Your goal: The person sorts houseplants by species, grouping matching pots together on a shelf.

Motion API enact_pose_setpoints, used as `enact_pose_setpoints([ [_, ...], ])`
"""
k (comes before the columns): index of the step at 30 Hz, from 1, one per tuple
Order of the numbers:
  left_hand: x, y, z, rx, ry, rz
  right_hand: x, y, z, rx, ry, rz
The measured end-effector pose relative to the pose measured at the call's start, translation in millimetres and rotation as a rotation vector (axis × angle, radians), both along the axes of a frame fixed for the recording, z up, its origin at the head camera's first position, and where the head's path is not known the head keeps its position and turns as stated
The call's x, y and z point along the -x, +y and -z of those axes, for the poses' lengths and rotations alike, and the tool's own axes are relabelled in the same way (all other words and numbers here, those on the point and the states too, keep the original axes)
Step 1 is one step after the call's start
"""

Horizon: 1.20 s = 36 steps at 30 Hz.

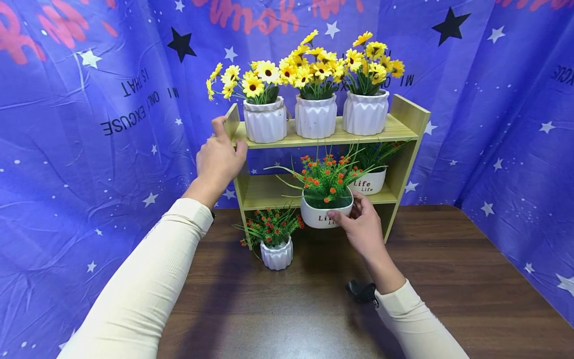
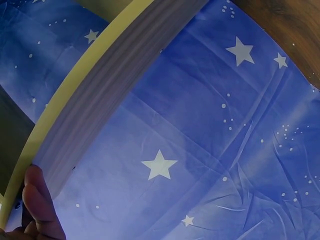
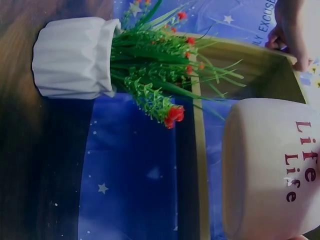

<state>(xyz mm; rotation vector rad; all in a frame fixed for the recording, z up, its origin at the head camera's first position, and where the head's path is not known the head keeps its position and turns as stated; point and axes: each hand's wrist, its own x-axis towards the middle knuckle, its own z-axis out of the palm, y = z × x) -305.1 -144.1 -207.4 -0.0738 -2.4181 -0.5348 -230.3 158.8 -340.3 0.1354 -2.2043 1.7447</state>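
Observation:
My left hand [image 1: 219, 157] grips the upper left corner of a small wooden shelf [image 1: 264, 192], with the thumb at the top board's front edge. In the left wrist view, fingers [image 2: 40, 200] lie against the outer side panel. My right hand [image 1: 363, 229] holds a white oval flowerpot [image 1: 314, 213] by its right side, thumb on the front. The pot bears the word "Life" and carries orange flowers with long grass blades. It hangs in front of the middle board. A similar white pot [image 1: 374, 182] with greenery stands behind it, at the right of that board.
Several white fluted pots [image 1: 316, 117] with yellow daisies line the top board. Below, a fluted pot [image 1: 276, 255] of red flowers stands on the brown wooden table [image 1: 269, 314], near the shelf's left leg. A blue starry curtain [image 1: 89, 199] surrounds the table.

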Motion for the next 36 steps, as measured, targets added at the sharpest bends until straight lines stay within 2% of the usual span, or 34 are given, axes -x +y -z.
enact_pose_setpoints([
  [14,0.5,-0.2,-0.7,0.002,-0.016,-0.006,33.9,-14.0,-3.4,-0.027,0.016,0.055],
  [20,0.2,-0.7,0.0,0.002,-0.019,0.0,46.7,-19.0,-6.4,-0.079,0.029,0.107],
  [36,0.6,-1.4,1.8,-0.002,-0.007,0.002,74.2,-26.1,-9.0,-0.188,0.054,0.169],
])
